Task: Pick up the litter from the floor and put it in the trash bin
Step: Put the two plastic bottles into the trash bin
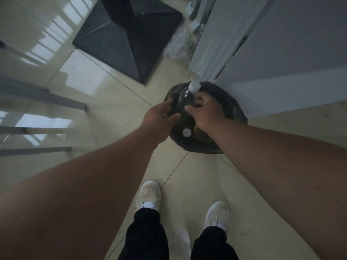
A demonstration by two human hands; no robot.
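Tiled floor; 1 bin. Right hand grips 1 bottle; left hand open, fingers spread.

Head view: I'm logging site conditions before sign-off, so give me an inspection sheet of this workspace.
Surface: pale tiled floor, glossy with window reflections.
Job's things: clear plastic bottle with white cap, held over the black-lined trash bin; a white cap lies inside the bin.
Clutter: crumpled clear plastic wrap on the floor beyond the bin.
Hands: right hand grips the bottle; left hand open beside it at the bin's rim.
Cables: nothing seen.
Surroundings: dark square table base, grey metal legs, white cabinet, white shoes.
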